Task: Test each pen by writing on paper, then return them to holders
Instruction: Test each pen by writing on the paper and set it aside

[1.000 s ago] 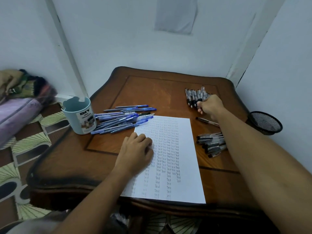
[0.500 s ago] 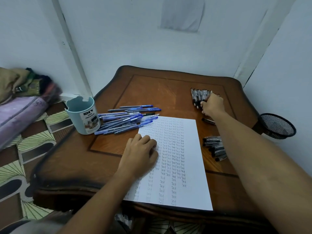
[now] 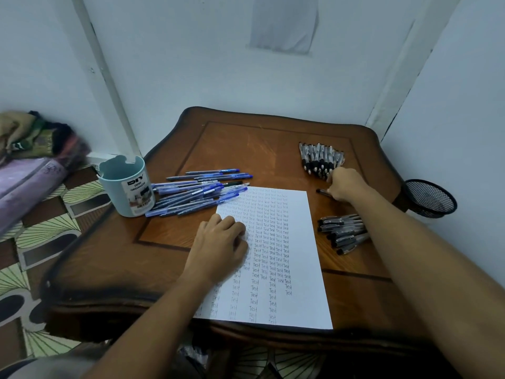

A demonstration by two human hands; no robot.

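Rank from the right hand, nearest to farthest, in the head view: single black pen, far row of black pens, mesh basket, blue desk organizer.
From the right hand:
1. Single black pen: at the hand, on its left side.
2. Far row of black pens: just beyond the hand.
3. Mesh basket: off the table's right edge.
4. Blue desk organizer: far left, at the table's left edge.

Folded fabrics (image 3: 32,149) on patterned floor (image 3: 41,236) left of wooden table (image 3: 109,255).
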